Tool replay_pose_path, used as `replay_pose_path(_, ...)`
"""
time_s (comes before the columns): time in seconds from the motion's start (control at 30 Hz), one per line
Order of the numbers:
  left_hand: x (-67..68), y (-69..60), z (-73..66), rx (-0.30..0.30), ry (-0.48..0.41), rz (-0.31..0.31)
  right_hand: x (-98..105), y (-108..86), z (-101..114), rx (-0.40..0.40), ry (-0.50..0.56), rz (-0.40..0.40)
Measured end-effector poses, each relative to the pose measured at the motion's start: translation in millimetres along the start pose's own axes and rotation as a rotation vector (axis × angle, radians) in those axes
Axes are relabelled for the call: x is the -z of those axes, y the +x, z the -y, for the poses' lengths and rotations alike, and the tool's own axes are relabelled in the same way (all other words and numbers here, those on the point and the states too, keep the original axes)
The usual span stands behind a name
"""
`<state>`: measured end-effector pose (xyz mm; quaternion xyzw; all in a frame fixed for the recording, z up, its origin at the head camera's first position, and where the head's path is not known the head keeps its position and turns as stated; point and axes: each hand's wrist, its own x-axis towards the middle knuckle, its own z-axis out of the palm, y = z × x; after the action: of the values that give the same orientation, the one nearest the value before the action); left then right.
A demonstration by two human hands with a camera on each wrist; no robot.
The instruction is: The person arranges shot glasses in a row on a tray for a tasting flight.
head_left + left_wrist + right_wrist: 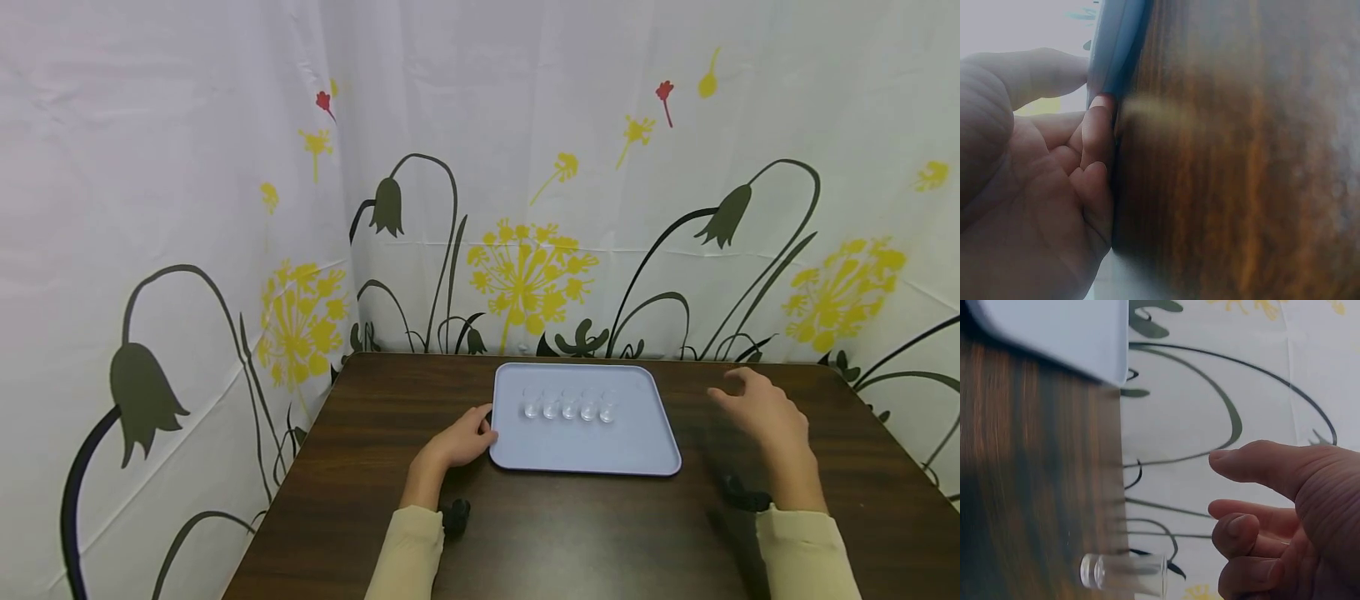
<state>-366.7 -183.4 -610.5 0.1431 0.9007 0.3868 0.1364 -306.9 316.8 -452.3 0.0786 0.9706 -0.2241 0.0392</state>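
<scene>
A pale blue tray [585, 450] lies on the table, bearing a row of several small clear glasses [569, 408]. My left hand [465, 437] holds the tray's left edge; in the left wrist view the thumb [1041, 75] meets the rim from one side and curled fingers [1096, 131] from the other. Off to the tray's right, my right hand [768, 412] is raised over the table, thumb and fingers apart and loosely bent around nothing. Another clear glass [1129, 573] stands on the table near it in the right wrist view; in the head view I cannot make it out.
Dark brown wood makes up the tabletop [555, 533]. Right behind its far edge hangs a white curtain [525, 100] printed with flowers, which also runs along the left side. Each wrist carries a black strapped device [455, 517].
</scene>
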Motion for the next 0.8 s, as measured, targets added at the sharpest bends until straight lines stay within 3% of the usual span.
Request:
replay_pose_path(0.2, 1.2, -4.7, -5.7, -0.023, 0.013, -0.005, 1.5, -0.1, -6.7, -0.05, -0.011, 0.02)
replay_pose_path(0.43, 18.4, -45.7, -59.6, -0.036, -0.005, -0.007, -1.3, 1.6, -8.1, -0.088, -0.025, 0.033)
replay_pose_path(0.6, 23.5, -57.7, -80.5, 0.005, -0.017, -0.008, -2.7, 3.8, -10.0, -0.098, -0.028, 0.047)
replay_pose_path(0.67, 19.2, -48.9, -67.4, 0.011, -0.012, -0.007, -4.0, 5.3, -11.1, -0.099, -0.03, 0.058)
replay_pose_path(0.73, 12.2, -32.0, -44.0, 0.004, -0.011, -0.005, -5.5, 6.7, -12.3, -0.1, -0.035, 0.07)
replay_pose_path(0.8, 9.9, -25.7, -34.9, 0.0, -0.012, -0.005, -6.9, 7.8, -13.3, -0.101, -0.037, 0.078)
